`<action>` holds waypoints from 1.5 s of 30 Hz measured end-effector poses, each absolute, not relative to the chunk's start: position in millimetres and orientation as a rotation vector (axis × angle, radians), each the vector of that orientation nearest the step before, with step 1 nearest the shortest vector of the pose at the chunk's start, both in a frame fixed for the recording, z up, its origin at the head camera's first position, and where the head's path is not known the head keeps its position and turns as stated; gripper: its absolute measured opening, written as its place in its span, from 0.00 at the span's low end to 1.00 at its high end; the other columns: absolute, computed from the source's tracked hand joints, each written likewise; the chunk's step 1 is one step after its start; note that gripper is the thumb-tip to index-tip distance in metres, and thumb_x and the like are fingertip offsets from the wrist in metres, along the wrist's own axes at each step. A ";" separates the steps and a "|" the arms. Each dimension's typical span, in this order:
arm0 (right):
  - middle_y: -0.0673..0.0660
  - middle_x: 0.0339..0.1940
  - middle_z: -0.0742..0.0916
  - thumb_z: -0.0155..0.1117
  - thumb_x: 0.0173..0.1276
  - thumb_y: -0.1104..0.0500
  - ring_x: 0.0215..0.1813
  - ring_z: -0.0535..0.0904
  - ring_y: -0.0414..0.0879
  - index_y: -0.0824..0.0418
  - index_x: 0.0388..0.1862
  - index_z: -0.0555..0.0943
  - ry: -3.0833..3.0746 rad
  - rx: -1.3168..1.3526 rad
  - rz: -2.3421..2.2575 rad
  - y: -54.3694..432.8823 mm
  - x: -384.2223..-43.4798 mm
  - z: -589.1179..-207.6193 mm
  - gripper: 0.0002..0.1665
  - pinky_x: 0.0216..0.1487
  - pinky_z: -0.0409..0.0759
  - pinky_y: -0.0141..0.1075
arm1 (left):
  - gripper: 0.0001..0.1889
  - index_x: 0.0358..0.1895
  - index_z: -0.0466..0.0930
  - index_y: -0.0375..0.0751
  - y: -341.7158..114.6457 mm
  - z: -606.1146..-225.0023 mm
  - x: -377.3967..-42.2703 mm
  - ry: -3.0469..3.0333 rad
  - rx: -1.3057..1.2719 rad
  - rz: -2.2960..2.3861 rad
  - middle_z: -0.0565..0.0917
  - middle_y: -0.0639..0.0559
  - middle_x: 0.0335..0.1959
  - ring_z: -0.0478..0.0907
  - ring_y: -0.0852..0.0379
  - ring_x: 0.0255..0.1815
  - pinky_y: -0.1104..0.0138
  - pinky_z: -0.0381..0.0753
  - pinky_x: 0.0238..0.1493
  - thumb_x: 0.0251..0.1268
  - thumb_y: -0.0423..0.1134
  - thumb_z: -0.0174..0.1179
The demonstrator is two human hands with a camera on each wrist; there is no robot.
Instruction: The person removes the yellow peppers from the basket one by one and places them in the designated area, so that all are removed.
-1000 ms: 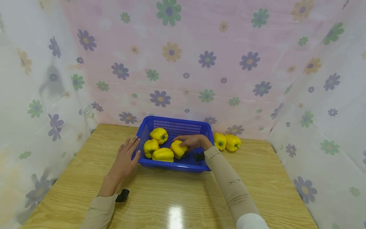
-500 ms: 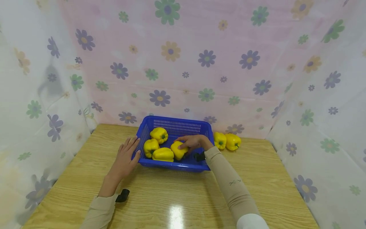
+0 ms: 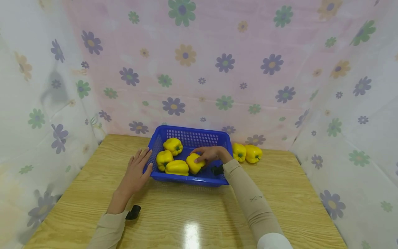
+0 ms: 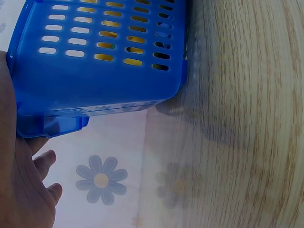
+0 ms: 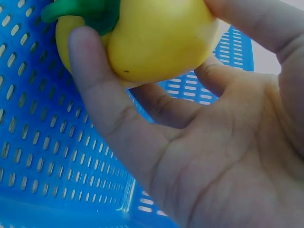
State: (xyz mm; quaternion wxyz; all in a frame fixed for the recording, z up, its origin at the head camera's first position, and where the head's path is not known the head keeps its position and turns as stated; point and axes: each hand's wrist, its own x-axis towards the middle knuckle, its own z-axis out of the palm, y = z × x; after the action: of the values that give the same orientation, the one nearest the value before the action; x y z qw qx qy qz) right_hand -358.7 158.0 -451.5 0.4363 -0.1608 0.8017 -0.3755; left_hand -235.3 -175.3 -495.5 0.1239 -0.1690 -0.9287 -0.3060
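Right hand (image 3: pixel 210 154) and left hand (image 3: pixel 134 174) are well apart, each busy at the same blue basket (image 3: pixel 189 179). Curled round a yellow pepper (image 3: pixel 194 166), the right hand holds it inside the basket, right of the middle; the right wrist view shows one digit lying against it near the green stem (image 5: pixel 90 10). Whether that pepper rests on the basket floor cannot be told. Flat and with fingers extended, the left hand rests against the basket's left rim, thumb spread toward the near corner.

Left of the held pepper, three more yellow ones sit in the basket: a lying pepper (image 3: pixel 177 168) just beside it along the near wall, a left pepper (image 3: pixel 163 160) by the left wall, and a back pepper (image 3: pixel 172 146) behind that.

Outside, just beyond the basket's right end, an inner pepper (image 3: pixel 239 153) and an outer pepper (image 3: pixel 253 154) sit side by side on the wood-grained bench (image 3: pixel 168 214). Beige sleeves (image 3: pixel 109 226) cover both forearms. Flower-printed sheeting (image 3: pixel 202 45) rises behind and at both sides.
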 end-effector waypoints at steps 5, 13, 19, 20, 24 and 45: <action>0.62 0.69 0.73 0.64 0.75 0.57 0.62 0.78 0.54 0.57 0.79 0.63 1.998 -0.368 -0.951 158.5 -357.8 -450.1 0.37 0.59 0.84 0.49 | 0.29 0.78 0.61 0.33 -174.5 -495.5 -234.6 -2.694 -0.495 -0.891 0.60 0.36 0.80 0.46 0.32 0.82 0.32 0.43 0.76 0.81 0.44 0.46; 0.62 0.71 0.71 0.67 0.72 0.56 0.60 0.79 0.55 0.56 0.77 0.67 2.040 -0.349 -0.971 157.5 -349.6 -443.5 0.36 0.57 0.84 0.49 | 0.29 0.78 0.61 0.33 -174.6 -495.6 -234.4 -2.695 -0.494 -0.882 0.60 0.36 0.80 0.47 0.31 0.82 0.32 0.43 0.75 0.81 0.43 0.46; 0.63 0.71 0.72 0.69 0.71 0.57 0.60 0.79 0.55 0.57 0.76 0.68 2.055 -0.324 -1.006 156.8 -344.7 -441.2 0.37 0.57 0.85 0.49 | 0.29 0.78 0.62 0.33 -175.6 -495.2 -233.6 -2.687 -0.495 -0.872 0.61 0.35 0.79 0.48 0.30 0.81 0.31 0.43 0.75 0.80 0.42 0.47; 0.63 0.70 0.72 0.69 0.71 0.57 0.60 0.79 0.56 0.57 0.76 0.69 2.058 -0.317 -1.011 156.8 -344.1 -440.9 0.37 0.56 0.85 0.49 | 0.29 0.77 0.62 0.32 -175.7 -495.0 -233.5 -2.684 -0.497 -0.873 0.61 0.35 0.79 0.48 0.29 0.81 0.31 0.44 0.75 0.80 0.42 0.47; 0.64 0.68 0.74 0.70 0.70 0.57 0.59 0.79 0.56 0.58 0.75 0.70 2.071 -0.284 -1.034 158.0 -341.8 -439.6 0.36 0.55 0.85 0.50 | 0.29 0.78 0.61 0.33 -175.6 -495.5 -233.8 -2.688 -0.499 -0.867 0.61 0.35 0.79 0.48 0.29 0.81 0.30 0.44 0.74 0.80 0.43 0.47; 0.64 0.59 0.84 0.72 0.69 0.57 0.50 0.86 0.52 0.56 0.74 0.73 2.150 -0.356 -1.258 180.2 -324.8 -415.4 0.35 0.56 0.83 0.57 | 0.29 0.78 0.61 0.34 -175.2 -496.7 -236.1 -2.710 -0.494 -0.875 0.60 0.37 0.80 0.46 0.31 0.82 0.32 0.42 0.76 0.80 0.42 0.48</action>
State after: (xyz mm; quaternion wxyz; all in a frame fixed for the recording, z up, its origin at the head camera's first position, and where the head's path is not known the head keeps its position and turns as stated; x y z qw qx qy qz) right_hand -324.8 180.2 -415.4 0.3074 -0.1345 0.8131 -0.4757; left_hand -236.1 -175.2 -496.7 0.1254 -0.1696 -0.9302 -0.3004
